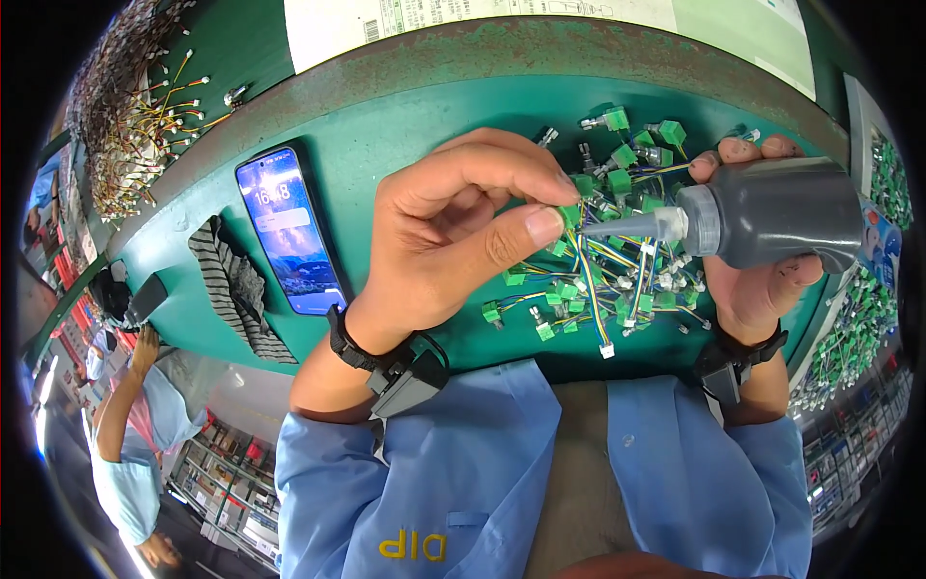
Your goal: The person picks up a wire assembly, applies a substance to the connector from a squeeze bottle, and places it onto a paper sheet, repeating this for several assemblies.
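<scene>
Between thumb and forefinger, my left hand (434, 232) pinches a small green circuit board (570, 214). A bundle of thin coloured wires (592, 294) hangs from it, ending in a white plug (607, 351). My right hand (757, 294) is wrapped round a dark squeeze bottle (791, 210) tilted onto its side. Its narrow grey nozzle (627, 227) points left, with the tip at the pinched board; whether they touch I cannot tell. Below both hands lies a loose pile of similar green boards (619, 181) with metal shafts and wires.
A lit phone (294, 236) and a striped dark cloth (231, 289) lie left on the green table (367, 121). Wired connectors (145, 145) fill the far left; more green boards (849, 338) sit at right. A raised rim (463, 58) bounds the far side. Another person (130, 463) is at left.
</scene>
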Demonstrator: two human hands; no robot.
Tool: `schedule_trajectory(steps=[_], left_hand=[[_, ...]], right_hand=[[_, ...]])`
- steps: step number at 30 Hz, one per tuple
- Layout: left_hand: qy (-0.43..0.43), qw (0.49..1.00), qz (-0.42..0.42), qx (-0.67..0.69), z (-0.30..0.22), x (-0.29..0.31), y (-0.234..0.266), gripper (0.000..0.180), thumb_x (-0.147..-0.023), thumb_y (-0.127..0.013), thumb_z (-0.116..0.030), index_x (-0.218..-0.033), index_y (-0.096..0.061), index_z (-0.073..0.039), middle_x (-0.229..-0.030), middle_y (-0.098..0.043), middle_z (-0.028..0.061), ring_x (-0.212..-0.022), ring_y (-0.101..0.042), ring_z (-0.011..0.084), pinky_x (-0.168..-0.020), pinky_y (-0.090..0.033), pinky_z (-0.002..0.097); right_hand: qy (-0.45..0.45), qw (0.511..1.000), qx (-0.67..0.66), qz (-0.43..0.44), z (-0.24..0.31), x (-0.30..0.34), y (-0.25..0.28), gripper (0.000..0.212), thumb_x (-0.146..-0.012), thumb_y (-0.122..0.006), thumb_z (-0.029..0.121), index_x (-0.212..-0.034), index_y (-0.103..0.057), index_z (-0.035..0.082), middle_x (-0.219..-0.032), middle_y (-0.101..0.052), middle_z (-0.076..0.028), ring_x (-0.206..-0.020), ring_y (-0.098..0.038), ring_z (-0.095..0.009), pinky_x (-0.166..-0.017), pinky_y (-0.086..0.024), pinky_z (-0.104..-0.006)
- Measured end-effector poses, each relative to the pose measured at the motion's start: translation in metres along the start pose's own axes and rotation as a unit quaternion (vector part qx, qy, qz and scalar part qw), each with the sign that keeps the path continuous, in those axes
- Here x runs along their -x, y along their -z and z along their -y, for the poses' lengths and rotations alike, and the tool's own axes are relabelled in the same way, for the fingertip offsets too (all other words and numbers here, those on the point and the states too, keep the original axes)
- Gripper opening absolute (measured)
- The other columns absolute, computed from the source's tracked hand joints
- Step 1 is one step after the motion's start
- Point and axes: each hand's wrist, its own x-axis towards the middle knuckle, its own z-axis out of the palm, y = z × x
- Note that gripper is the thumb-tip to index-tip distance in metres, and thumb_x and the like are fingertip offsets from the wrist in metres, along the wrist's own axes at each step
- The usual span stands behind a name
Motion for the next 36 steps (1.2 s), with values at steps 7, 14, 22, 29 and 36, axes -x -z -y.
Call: schedule_trajectory(steps=[7,14,22,29,36], left_hand=[[-0.007,1.000,0.011,0.000,0.0005,-0.0004,0.0012,0.022,-0.084,-0.064,0.010,-0.106,-0.064,0.005,-0.106,-0.062,0.0164,-0.097,-0.060,0.0194,-0.085,-0.048,0.0311],[-0.008,1.000,0.013,0.000,0.0012,-0.0006,0.0017,0.022,-0.085,-0.064,0.010,-0.106,-0.064,0.005,-0.107,-0.062,0.0165,-0.097,-0.060,0.0192,-0.085,-0.048,0.0309],[-0.012,1.000,0.015,0.000,0.0015,-0.0006,0.0017,0.022,-0.085,-0.063,0.010,-0.106,-0.064,0.005,-0.107,-0.062,0.0167,-0.098,-0.060,0.0192,-0.085,-0.048,0.0308],[-0.019,1.000,0.024,0.003,0.0019,-0.0011,0.0025,0.021,-0.085,-0.063,0.010,-0.106,-0.064,0.004,-0.107,-0.062,0.0164,-0.099,-0.060,0.0204,-0.086,-0.048,0.0315],[-0.023,0.999,0.027,0.004,0.0017,-0.0017,0.0022,0.021,-0.085,-0.063,0.010,-0.106,-0.064,0.004,-0.105,-0.063,0.0158,-0.100,-0.061,0.0216,-0.086,-0.048,0.0325]], right_hand=[[0.007,1.000,-0.008,0.015,-0.0002,-0.0004,0.0001,0.092,-0.072,-0.073,0.064,-0.135,-0.036,0.007,-0.128,-0.052,-0.020,-0.115,-0.056,-0.037,-0.101,-0.043,-0.0478],[0.004,1.000,-0.008,-0.007,0.0015,-0.0008,-0.0015,0.091,-0.073,-0.073,0.063,-0.135,-0.036,0.006,-0.128,-0.051,-0.021,-0.115,-0.055,-0.037,-0.101,-0.043,-0.0476],[0.009,1.000,0.002,-0.012,0.0009,-0.0008,-0.0019,0.091,-0.073,-0.072,0.064,-0.134,-0.037,0.006,-0.128,-0.051,-0.021,-0.113,-0.056,-0.037,-0.099,-0.044,-0.0469],[0.006,1.000,0.008,-0.011,0.0026,-0.0014,-0.0032,0.090,-0.073,-0.073,0.063,-0.132,-0.037,0.006,-0.127,-0.053,-0.021,-0.112,-0.057,-0.036,-0.098,-0.045,-0.0467],[0.003,1.000,0.019,-0.017,0.0040,-0.0020,-0.0048,0.090,-0.072,-0.074,0.063,-0.132,-0.038,0.006,-0.125,-0.054,-0.022,-0.111,-0.058,-0.036,-0.098,-0.045,-0.0470]])
